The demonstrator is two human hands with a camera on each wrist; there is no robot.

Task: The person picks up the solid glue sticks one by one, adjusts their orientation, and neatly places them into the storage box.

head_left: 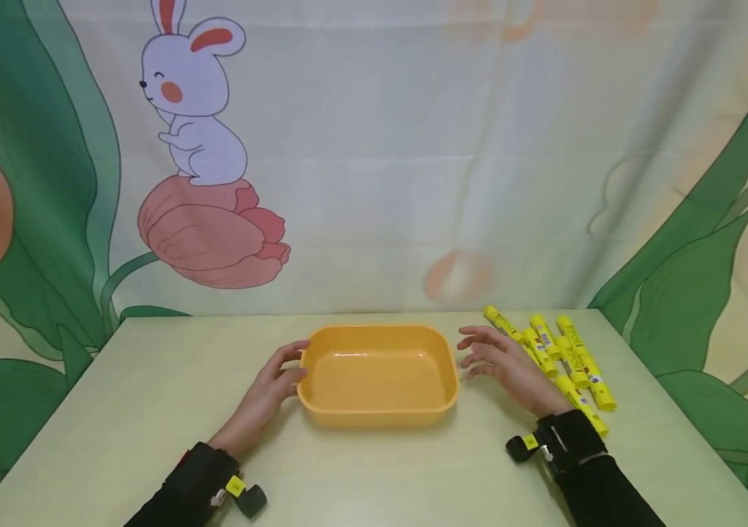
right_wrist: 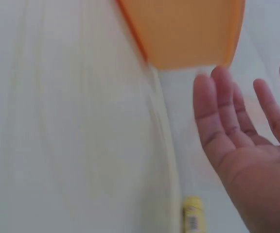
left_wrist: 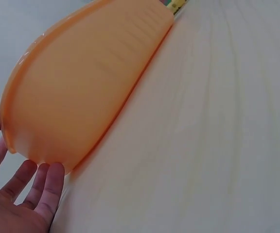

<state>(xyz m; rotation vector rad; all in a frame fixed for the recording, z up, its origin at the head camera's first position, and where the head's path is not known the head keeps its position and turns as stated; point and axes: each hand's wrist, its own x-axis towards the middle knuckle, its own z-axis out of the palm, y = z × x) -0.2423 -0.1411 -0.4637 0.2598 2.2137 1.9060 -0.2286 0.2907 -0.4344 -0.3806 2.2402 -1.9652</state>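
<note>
A rectangular yellow-orange plastic basin (head_left: 377, 377) with rounded corners sits upright on the table. My left hand (head_left: 277, 377) is at its left end, with relaxed fingers touching the outer wall. In the left wrist view, the thumb lies near the basin's rim and the fingertips (left_wrist: 56, 171) meet the wall lower down. To the right of the basin is my right hand (head_left: 504, 366), its fingers loosely extended and holding nothing. The right wrist view has its fingertips (right_wrist: 205, 85) just short of the basin's wall (right_wrist: 188, 36).
Several yellow marker-like sticks (head_left: 571, 362) lie in a loose group beside and behind my right hand, some partly hidden by it. The pale table (head_left: 374, 476) ends at a hanging cloth (head_left: 374, 183) printed with a rabbit and flowers.
</note>
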